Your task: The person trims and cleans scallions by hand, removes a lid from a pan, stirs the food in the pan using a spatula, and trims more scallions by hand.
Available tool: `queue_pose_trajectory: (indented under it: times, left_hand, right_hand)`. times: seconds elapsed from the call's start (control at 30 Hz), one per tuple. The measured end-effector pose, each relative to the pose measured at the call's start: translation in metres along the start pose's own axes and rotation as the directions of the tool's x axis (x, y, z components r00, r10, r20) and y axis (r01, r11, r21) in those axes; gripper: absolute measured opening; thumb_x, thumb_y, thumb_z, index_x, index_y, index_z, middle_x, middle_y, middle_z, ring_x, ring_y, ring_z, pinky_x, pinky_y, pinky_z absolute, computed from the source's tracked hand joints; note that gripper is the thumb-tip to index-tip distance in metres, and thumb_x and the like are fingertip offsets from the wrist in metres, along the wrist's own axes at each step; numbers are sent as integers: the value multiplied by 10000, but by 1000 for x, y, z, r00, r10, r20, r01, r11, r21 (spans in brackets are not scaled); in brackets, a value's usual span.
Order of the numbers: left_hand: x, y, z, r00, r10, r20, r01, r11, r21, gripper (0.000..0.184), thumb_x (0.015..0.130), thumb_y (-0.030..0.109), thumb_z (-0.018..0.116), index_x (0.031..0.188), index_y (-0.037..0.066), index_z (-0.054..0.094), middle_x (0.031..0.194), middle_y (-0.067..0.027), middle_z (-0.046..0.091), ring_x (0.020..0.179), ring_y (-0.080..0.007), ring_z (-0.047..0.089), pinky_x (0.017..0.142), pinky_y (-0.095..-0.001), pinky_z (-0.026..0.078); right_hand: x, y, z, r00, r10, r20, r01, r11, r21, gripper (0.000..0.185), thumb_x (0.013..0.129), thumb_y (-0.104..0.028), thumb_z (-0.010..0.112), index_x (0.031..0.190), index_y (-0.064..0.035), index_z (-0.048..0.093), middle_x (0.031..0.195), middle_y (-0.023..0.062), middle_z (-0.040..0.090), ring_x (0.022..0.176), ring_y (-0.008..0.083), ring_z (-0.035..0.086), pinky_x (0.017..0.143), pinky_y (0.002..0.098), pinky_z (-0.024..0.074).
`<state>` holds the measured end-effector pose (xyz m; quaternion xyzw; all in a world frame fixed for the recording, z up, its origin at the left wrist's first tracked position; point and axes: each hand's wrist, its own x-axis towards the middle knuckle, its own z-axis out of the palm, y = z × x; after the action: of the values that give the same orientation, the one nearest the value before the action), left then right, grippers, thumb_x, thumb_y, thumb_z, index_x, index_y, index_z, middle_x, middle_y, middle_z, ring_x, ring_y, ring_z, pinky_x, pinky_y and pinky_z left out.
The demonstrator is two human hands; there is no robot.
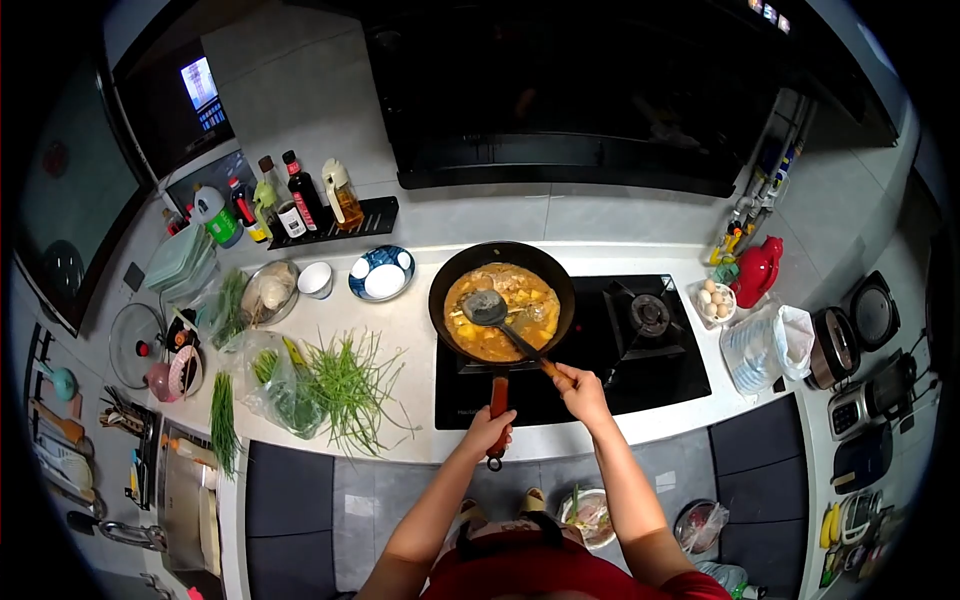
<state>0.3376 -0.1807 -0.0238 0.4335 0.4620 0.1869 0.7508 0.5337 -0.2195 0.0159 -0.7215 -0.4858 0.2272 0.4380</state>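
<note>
A black wok [436, 300] sits on the left burner of the cooktop, holding an orange-brown stew with yellow chunks [540, 312]. My left hand [487, 433] is wrapped round the wok's reddish wooden handle [499, 392], near its end. My right hand [582, 392] grips the wooden end of a black spatula [486, 308]. The spatula's rounded head lies in the stew, left of the middle, and its shaft crosses the wok's near right rim.
Green scallions [350, 385] and a plastic bag [285, 385] lie left of the cooktop [590, 395]. Behind them stand a blue-patterned bowl [408, 258], a white bowl [315, 281] and several bottles. Eggs [714, 300] and a red pitcher [757, 270] are at the right. The range hood [560, 170] hangs above.
</note>
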Motion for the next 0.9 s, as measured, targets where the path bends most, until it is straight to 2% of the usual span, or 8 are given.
queue_pose_trajectory:
  times: [0.1,0.2,0.23,0.37,0.47,0.57,0.67,0.9]
  left_hand:
    - [-1,1,1,1000,-7,1,7,1000,0,248,843,214,590,924,51,421,650,-35,521,503,-129,517,457,-277,452]
    - [1,-1,-1,1000,0,7,0,1000,-5,248,843,215,590,926,54,421,648,-33,520,504,-127,518,454,-276,453]
    - [1,-1,0,1000,6,9,-6,1000,-6,249,843,215,591,927,55,420,648,-32,520,505,-126,518,454,-276,453]
    - [-1,1,-1,1000,-6,11,6,1000,-4,253,842,216,592,932,54,420,644,-31,519,506,-125,519,454,-275,455]
    - [0,0,0,1000,-6,15,6,1000,-1,255,843,215,592,937,51,420,644,-31,521,506,-126,520,467,-274,458]
    - [-2,3,0,1000,-2,4,2,1000,6,255,843,213,591,942,49,423,645,-31,523,507,-126,520,483,-273,461]
    - [-3,3,0,1000,-14,-1,14,1000,12,250,844,213,591,940,49,427,643,-29,524,508,-126,521,489,-271,462]
    - [-5,5,3,1000,-10,-12,10,1000,2,229,845,216,595,881,70,423,631,-22,514,495,-124,514,450,-272,451]
  right_hand:
    - [4,-13,-10,993,109,43,-114,983,144,286,798,-115,601,1055,9,604,864,190,652,776,202,650,699,276,480]
    - [12,-18,-9,988,151,10,-150,965,215,281,800,-105,599,1050,24,602,882,190,654,803,169,640,710,272,477]
    - [18,-8,-3,992,119,-36,-108,969,221,278,798,-121,604,1044,8,612,900,188,650,818,198,646,726,278,477]
    - [35,19,9,980,182,-86,-173,979,103,278,791,-162,617,1032,-25,625,942,183,635,874,264,636,766,302,476]
    - [39,35,8,981,169,-93,-161,983,89,276,796,-144,614,1039,-12,623,862,148,665,758,209,648,691,281,485]
    - [31,13,-9,969,233,-76,-203,936,287,275,803,-122,611,1048,4,619,743,77,652,610,122,591,590,245,468]
    - [22,11,-18,961,243,-134,-178,910,374,276,816,-86,606,1066,30,603,717,15,608,555,62,489,537,196,410]
    - [21,43,-22,964,218,-151,-171,946,275,288,799,-107,617,1055,26,608,713,41,633,564,63,524,539,219,432]
